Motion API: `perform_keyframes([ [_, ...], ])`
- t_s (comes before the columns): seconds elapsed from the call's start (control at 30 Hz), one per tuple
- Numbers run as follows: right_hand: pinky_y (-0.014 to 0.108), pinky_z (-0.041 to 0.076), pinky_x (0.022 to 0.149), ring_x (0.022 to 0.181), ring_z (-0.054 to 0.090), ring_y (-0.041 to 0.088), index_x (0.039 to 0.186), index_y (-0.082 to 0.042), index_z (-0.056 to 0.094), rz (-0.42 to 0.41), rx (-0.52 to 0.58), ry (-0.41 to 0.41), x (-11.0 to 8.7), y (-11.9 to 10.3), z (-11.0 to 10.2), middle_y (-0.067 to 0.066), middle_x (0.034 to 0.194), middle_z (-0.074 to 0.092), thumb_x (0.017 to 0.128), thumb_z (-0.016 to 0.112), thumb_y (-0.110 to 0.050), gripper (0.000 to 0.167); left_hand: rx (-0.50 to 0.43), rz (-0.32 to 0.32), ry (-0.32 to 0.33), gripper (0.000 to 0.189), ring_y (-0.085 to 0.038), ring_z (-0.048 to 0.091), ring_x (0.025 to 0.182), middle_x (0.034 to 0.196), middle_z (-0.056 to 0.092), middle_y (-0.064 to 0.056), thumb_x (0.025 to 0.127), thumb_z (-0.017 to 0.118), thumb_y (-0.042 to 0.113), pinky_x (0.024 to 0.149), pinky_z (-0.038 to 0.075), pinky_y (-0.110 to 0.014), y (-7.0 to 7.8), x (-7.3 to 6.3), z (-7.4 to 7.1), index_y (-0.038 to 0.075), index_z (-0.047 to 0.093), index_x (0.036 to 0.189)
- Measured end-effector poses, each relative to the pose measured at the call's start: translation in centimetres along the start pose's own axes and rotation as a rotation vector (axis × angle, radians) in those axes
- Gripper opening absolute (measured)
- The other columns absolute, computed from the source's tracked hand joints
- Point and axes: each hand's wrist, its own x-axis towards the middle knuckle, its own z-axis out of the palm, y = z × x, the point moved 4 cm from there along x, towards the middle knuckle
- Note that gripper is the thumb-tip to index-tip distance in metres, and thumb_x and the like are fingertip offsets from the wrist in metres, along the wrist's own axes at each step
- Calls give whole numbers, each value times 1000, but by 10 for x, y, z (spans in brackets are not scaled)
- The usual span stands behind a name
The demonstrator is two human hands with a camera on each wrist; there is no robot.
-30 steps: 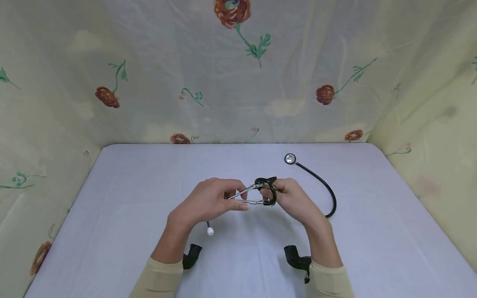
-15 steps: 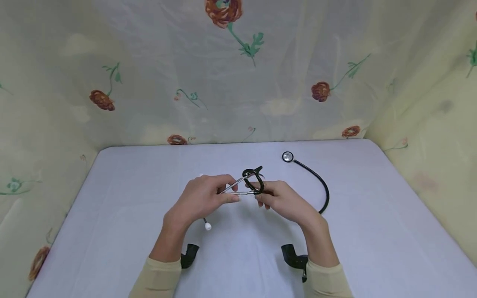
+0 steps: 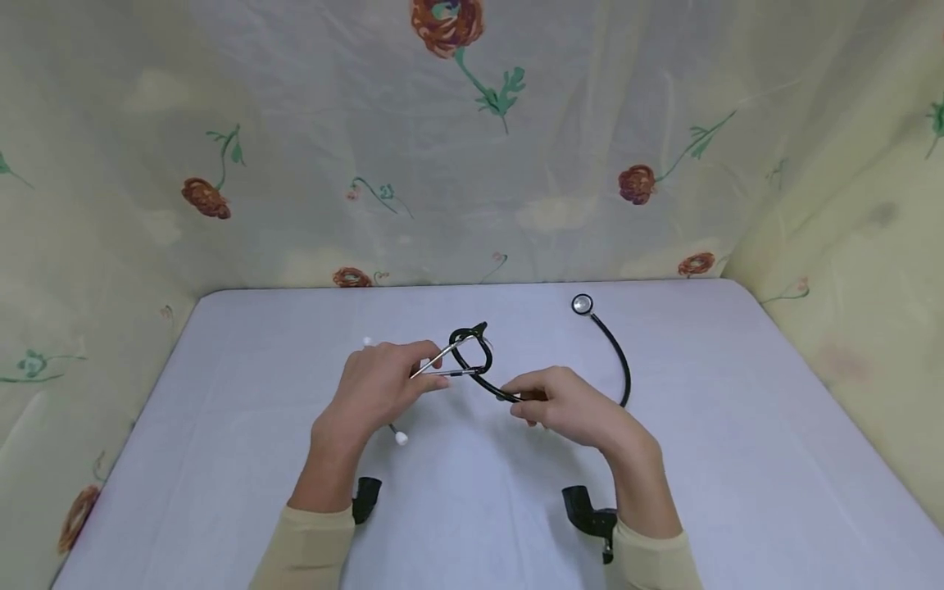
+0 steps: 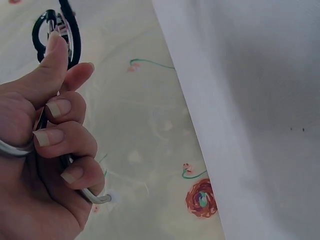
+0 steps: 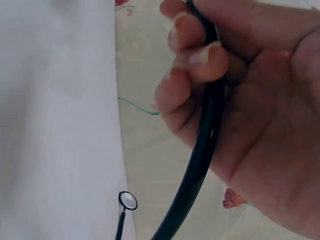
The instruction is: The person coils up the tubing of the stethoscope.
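A black stethoscope spans both hands above the table. My left hand grips its metal ear tubes, fingers curled round them in the left wrist view. White eartips stick out on either side of that hand. Just right of it, the black tubing forms a loop around the metal tubes. Lower down, my right hand pinches the tubing; the right wrist view shows it running across the palm under curled fingers. From there the tubing curves back to the round chestpiece, which lies on the far part of the table.
A white cloth covers the table. Flower-printed curtains hang behind it and on both sides. Black wrist mounts show beside both sleeves.
My left hand has shifted left with the ear tubes and the loop. My right hand has come away from the loop, down and along the tubing. The chestpiece has moved slightly.
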Motion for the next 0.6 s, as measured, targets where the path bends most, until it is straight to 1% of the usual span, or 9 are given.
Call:
perform_keyframes([
  [0.17,34,50,75,83,64,19,125,-9,68,-41,-33,-5,-10,-10,-5,7,95,73,92,66,-14,33,-20,-3,-14,21,-10,38,52,56,45,8,85,73,49,51,28,-30,1,1,3,32,62,91],
  [0.27,34,50,74,81,63,17,122,-10,69,-42,-52,-2,-16,-13,-8,3,91,72,92,66,-12,31,-27,-18,-33,20,-10,38,52,56,44,7,86,73,48,51,28,-30,0,2,6,33,62,91],
  [0.4,34,49,72,79,62,18,118,-11,71,-34,-64,9,-24,-15,-14,0,86,70,92,66,-12,26,-23,-31,-67,19,-11,42,54,57,47,7,86,72,48,54,31,-31,1,2,11,34,64,94],
  [0.5,34,50,73,80,62,18,114,-12,72,-53,-63,41,-29,-17,-19,0,89,71,92,66,-12,23,-31,-15,-105,19,-11,43,55,58,48,7,87,72,49,55,33,-31,6,3,17,34,64,96],
  [0.6,32,51,74,81,61,16,109,-16,74,-94,-57,102,-32,-19,-25,-1,95,72,93,66,-12,19,-44,16,-132,18,-10,44,55,58,48,8,87,71,49,55,33,-30,12,3,22,34,64,96],
])
